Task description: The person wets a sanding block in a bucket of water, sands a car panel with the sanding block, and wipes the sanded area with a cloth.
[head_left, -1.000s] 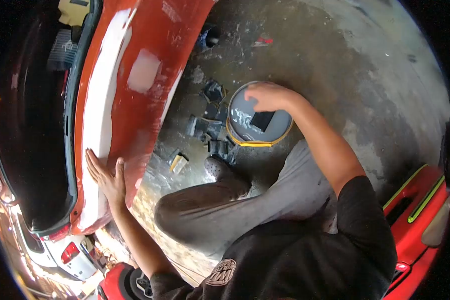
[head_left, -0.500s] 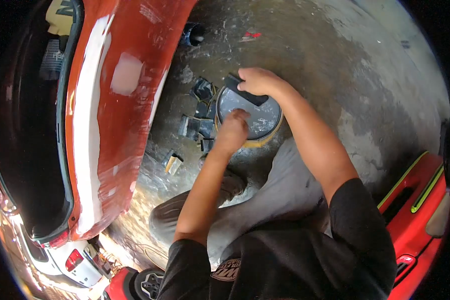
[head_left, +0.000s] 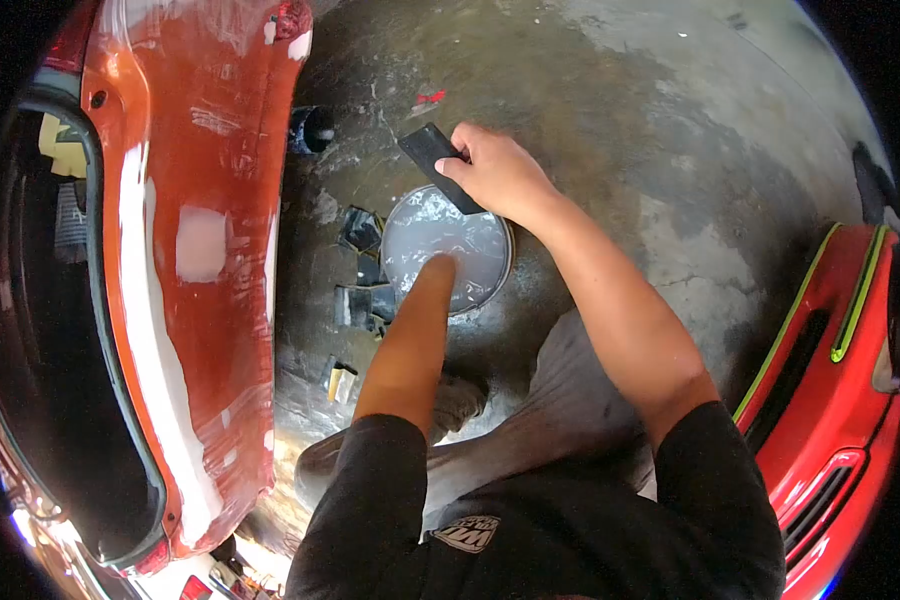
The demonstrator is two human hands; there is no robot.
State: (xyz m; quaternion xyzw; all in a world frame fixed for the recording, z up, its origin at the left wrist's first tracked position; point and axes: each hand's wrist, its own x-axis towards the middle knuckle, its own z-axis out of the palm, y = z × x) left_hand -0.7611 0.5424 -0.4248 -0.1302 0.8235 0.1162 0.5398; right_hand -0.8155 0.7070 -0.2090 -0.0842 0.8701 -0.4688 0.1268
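Head view, and from where I stand the likeliest trouble is a slip. The right hand (head_left: 500, 172) is clamped on one end of a black block (head_left: 426, 150), which sits tilted over the far rim of a bucket (head_left: 511, 250); I cannot tell whether its lower end touches that rim. The grip looks one-sided to me, so if the block is wet it could pivot or drop, either into the grey water (head_left: 485, 275) or onto the gritty floor (head_left: 610, 130), where its face might pick up dirt. The left forearm (head_left: 410, 335) runs down into the bucket, and the left hand is hidden under the murky surface: whether its fingers are apart, together or closed on something, I cannot tell. A quick pull from there could splash the floor and make it slick, or a knock from the forearm could tip the bucket toward the dark scraps (head_left: 355, 305) just to its left. Farther left stands the red car panel (head_left: 240, 330) with its white strip (head_left: 150, 320); grit caught on the block could scratch either.
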